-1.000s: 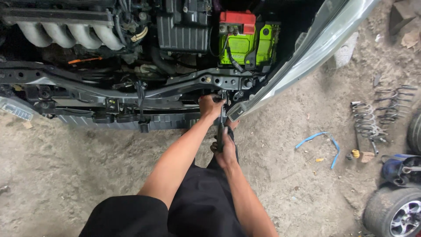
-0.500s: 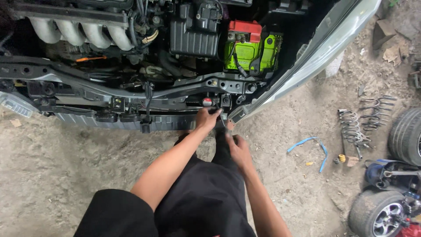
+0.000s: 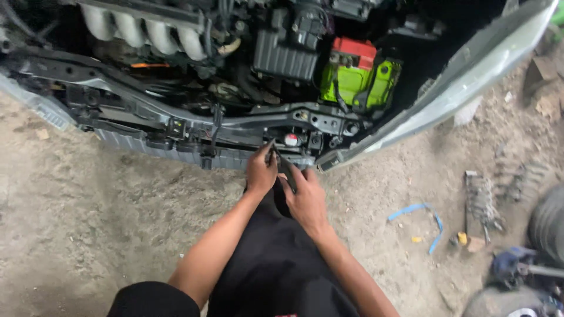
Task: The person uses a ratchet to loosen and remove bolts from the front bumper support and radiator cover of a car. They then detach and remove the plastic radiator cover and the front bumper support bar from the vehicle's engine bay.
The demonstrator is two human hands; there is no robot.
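I stand at the open front of a car whose dark front crossmember (image 3: 176,120) runs across the view. My left hand (image 3: 260,170) pinches the upper end of a slim dark tool (image 3: 281,161) right below the crossmember. My right hand (image 3: 305,196) grips the lower part of the same tool. The tool's tip sits close to a small red-and-white cap (image 3: 291,140) on the crossmember. Black clothing covers my legs below my arms.
A green battery with a red top (image 3: 358,76) sits behind the crossmember, beside a black box (image 3: 285,56) and pale intake pipes (image 3: 147,35). A grey body panel (image 3: 464,76) slants at right. On the dirt floor lie a blue strap (image 3: 420,217), coil springs (image 3: 482,199) and wheels (image 3: 549,226).
The view has shifted, so the car sits lower and further right in frame. My hands have stayed together on the tool, dropping slightly below the crossmember.
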